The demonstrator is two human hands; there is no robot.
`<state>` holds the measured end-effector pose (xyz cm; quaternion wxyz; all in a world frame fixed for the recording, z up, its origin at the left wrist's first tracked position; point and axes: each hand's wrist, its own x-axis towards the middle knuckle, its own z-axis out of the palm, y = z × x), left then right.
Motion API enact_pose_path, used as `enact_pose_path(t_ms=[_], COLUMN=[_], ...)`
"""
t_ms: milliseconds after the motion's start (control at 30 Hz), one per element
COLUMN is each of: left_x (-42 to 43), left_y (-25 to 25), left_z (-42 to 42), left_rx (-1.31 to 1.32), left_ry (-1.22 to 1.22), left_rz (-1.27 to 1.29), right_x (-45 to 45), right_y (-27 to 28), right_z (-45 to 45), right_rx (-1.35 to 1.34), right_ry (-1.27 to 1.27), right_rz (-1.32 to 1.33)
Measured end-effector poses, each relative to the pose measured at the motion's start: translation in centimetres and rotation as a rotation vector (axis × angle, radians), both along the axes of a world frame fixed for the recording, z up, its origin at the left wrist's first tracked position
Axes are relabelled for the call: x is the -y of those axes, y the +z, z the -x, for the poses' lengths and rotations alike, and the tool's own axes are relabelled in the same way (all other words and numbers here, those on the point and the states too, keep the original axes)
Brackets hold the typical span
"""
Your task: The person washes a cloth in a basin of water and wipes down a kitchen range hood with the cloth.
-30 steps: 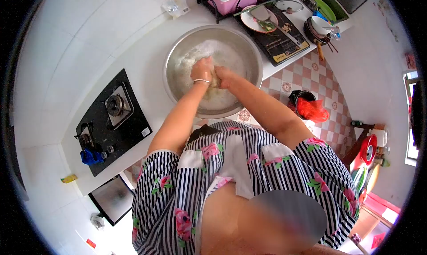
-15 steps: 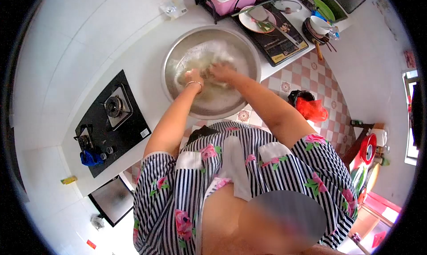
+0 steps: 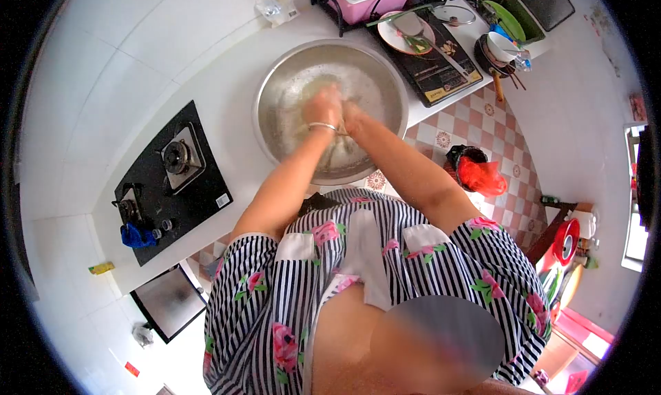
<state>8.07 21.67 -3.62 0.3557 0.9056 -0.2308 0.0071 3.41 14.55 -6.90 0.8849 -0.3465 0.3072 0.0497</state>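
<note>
A wide steel basin (image 3: pixel 275 147) with cloudy, frothy water in it stands on the white counter. Inside its rim, my left hand (image 3: pixel 323 106), with a bracelet at the wrist, is close against my right hand (image 3: pixel 351 116) near the middle of the basin. Motion smears the left fingers, and the right ones are mostly hidden behind the hands. Some pale, indistinct matter shows around them in the water. Whether either hand grips anything cannot be made out.
Left of the basin is a black gas hob (image 3: pixel 175 181) with a blue cloth (image 3: pixel 138 236). At right, a plate (image 3: pixel 392 33) with a ladle and greens rests on an induction cooker (image 3: pixel 447 81). A pan (image 3: pixel 485 57) holds a white bowl. Below stands a bin with a red bag (image 3: pixel 482 178).
My left hand has moved right and up, coming together with my right hand, which has shifted slightly. The view has tilted a little.
</note>
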Motion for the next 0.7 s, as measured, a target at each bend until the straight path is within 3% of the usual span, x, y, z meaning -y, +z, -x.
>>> enact_pose_path(t_ms=[33,133,200,233,267,300,333,400,433,533,567,667,700], left_x=[-0.7,-4.0,-5.6,-5.9,-6.0,-5.7,-4.8,-3.3,-4.6,-4.2,-4.0,-5.3,-5.4], left_y=[-0.7,-1.7,-1.8,-1.7,-1.6,-1.5,-2.2,-5.0,-7.3,-7.7,-4.5,-3.7,0.5], left_z=[-1.8,-4.8,-5.9,-5.3,-4.4,-3.8,-3.0,-2.0,-2.3,-4.2,-3.3,-2.8,-0.8], left_rx=[-0.023,0.032,0.013,0.178,0.345,0.512,0.276,-0.203,0.024,-0.322,-0.27,0.249,0.268], left_ry=[0.091,-0.009,-0.039,-0.033,-0.026,-0.018,-0.049,-0.108,-0.381,-0.141,-0.168,-0.172,-0.255], left_rz=[-0.108,-0.184,-0.261,-0.321,-0.377,-0.431,-0.415,-0.378,-0.583,-0.754,-0.883,-0.532,-0.547], right_x=[0.2,1.4,2.7,3.3,3.1,2.5,2.1,1.3,1.2,1.4,1.7,2.0,1.7], right_y=[0.1,1.4,2.3,2.7,3.1,1.5,0.4,-0.8,-0.8,0.2,-1.1,-3.2,-2.4], right_z=[0.0,0.5,1.4,2.0,2.7,2.5,2.4,1.8,1.6,1.2,0.9,-0.2,0.1], right_rx=[-0.011,-0.019,0.052,0.103,0.143,-0.002,-0.174,-0.205,-0.237,-0.372,-0.372,-0.355,-0.346], right_ry=[-0.006,0.02,0.07,0.081,0.077,0.036,-0.014,0.386,0.514,0.743,0.708,0.617,0.592], right_rz=[0.058,0.342,0.693,0.908,1.287,1.808,2.323,2.157,2.072,1.823,1.756,1.633,1.638])
